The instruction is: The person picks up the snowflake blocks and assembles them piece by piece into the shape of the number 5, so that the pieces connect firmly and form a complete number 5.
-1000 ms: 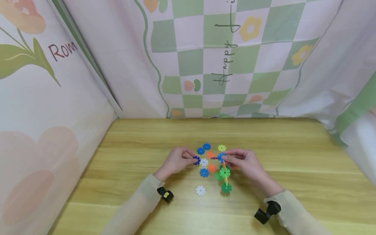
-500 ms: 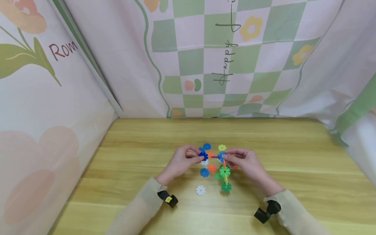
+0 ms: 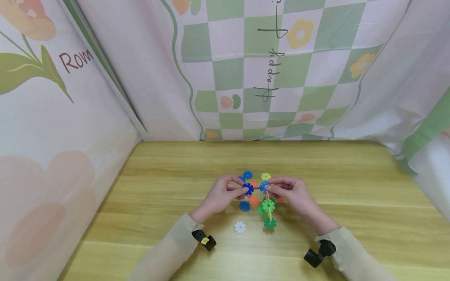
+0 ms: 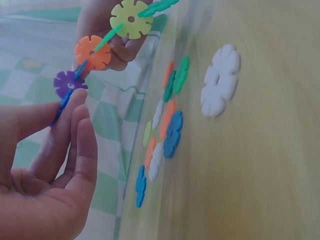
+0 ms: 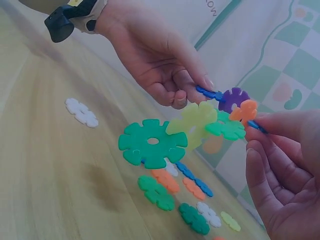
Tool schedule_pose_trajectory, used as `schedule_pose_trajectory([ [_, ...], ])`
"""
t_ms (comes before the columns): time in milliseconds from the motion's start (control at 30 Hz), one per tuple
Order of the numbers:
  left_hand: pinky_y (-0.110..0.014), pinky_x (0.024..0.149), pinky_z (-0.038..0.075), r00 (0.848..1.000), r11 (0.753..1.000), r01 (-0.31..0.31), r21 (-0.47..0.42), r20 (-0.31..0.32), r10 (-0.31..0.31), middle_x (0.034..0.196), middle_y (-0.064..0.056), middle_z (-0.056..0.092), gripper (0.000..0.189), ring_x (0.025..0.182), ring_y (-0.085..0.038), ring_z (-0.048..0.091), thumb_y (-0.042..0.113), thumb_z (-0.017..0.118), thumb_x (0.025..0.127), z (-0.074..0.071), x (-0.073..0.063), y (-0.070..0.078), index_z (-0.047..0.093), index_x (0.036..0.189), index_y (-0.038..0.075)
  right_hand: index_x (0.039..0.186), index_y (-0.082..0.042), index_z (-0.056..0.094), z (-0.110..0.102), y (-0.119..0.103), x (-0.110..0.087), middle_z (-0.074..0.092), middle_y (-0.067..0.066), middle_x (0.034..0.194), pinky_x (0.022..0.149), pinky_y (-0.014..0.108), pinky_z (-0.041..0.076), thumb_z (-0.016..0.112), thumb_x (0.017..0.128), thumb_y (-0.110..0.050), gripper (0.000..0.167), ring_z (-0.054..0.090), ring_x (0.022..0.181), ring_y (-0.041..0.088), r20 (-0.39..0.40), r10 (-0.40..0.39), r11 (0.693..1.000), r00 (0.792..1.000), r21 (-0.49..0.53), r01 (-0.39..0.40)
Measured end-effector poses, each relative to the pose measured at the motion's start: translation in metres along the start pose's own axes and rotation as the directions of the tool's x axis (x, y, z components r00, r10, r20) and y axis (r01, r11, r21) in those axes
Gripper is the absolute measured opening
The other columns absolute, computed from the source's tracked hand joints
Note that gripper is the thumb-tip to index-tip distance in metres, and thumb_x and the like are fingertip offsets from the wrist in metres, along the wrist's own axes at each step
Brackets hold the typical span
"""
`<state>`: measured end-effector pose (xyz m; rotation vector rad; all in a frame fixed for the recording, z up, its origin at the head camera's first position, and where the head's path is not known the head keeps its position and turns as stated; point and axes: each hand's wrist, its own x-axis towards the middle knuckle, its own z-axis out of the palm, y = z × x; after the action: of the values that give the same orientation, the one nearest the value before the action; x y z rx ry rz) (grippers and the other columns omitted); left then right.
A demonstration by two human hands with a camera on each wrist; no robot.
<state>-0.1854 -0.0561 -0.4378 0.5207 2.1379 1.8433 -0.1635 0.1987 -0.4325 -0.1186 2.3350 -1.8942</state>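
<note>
My left hand (image 3: pixel 218 198) pinches a dark blue notched plastic disc (image 3: pixel 248 189) between thumb and fingertips. Its edge meets a purple disc (image 4: pixel 62 86) at the end of a chain of linked discs; how deep the notches sit cannot be told. With thumb and index finger, my right hand (image 3: pixel 294 194) grips a blue disc (image 3: pixel 263 187) in that chain. From there the chain runs down through an orange disc (image 4: pixel 93 52), a light green disc (image 5: pixel 227 128) and a yellow disc (image 5: pixel 194 122) to a dark green disc (image 5: pixel 152 143), held above the table.
Loose discs lie on the wooden table (image 3: pixel 175 164) beneath and around the hands, among them a white disc (image 3: pixel 240 227), a blue one (image 3: pixel 245 206), an orange one (image 3: pixel 253 201) and a yellow-green one (image 3: pixel 265 176). A patterned curtain (image 3: pixel 228 74) closes off the back.
My left hand has moved right with the dark blue disc, bringing it from apart to against the chain's purple disc. My right hand has stayed almost still.
</note>
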Motion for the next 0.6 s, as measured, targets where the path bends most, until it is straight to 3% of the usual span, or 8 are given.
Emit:
schedule_pose_trajectory([
  [367, -0.036, 0.077, 0.061, 1.000, 0.999, -0.006, -0.050, -0.017, 0.006, 0.091, -0.015, 0.076, 0.015, 0.082, -0.026, 0.074, 0.005, 0.066, 0.100, 0.0033, -0.0008, -0.0005, 0.060, 0.108, -0.005, 0.116, 0.004, 0.070, 0.0042, -0.0011, -0.0017, 0.073, 0.011, 0.097, 0.078, 0.038, 0.060, 0.075, 0.095, -0.020, 0.032, 0.069, 0.083, 0.020, -0.027, -0.007, 1.000, 1.000, -0.031, 0.006],
  [600, -0.035, 0.077, 0.060, 0.999, 1.000, -0.012, -0.007, -0.030, 0.012, 0.091, -0.014, 0.076, 0.015, 0.083, -0.025, 0.074, 0.007, 0.068, 0.099, 0.0053, -0.0024, 0.0000, 0.060, 0.107, -0.004, 0.111, 0.007, 0.071, 0.0063, -0.0020, -0.0012, 0.073, 0.012, 0.096, 0.074, 0.035, 0.060, 0.074, 0.095, -0.012, 0.025, 0.069, 0.079, 0.018, -0.020, -0.041, 0.999, 0.999, -0.026, 0.041],
])
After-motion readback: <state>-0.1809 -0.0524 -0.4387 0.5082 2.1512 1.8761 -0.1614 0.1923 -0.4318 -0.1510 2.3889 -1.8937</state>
